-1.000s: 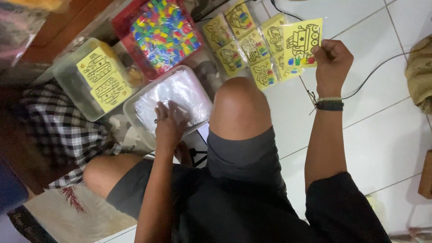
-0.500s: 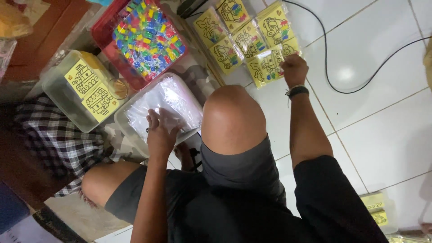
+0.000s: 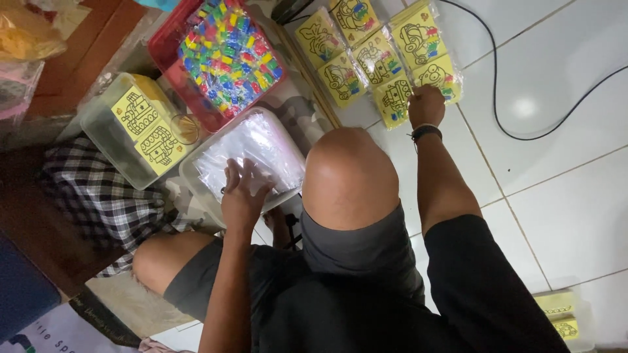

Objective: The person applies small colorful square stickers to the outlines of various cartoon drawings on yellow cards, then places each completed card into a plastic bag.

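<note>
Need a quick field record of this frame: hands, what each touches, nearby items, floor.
left hand: palm down, fingers spread on stack of clear plastic bags
bags container: clear plastic tub
right hand: resting on yellow picture cards laid in rows on the floor
wrist: dark wristband
nearby: red tray of small colourful pieces; clear box holding more yellow cards
floor: white tiles, black cable
posture: seated, raised knee between the arms

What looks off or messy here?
Little stands out. The yellow picture packs overlap in loose, crooked rows on the tiled floor, with a black cable curling beside them. Nothing looks spilled or damaged.
</note>
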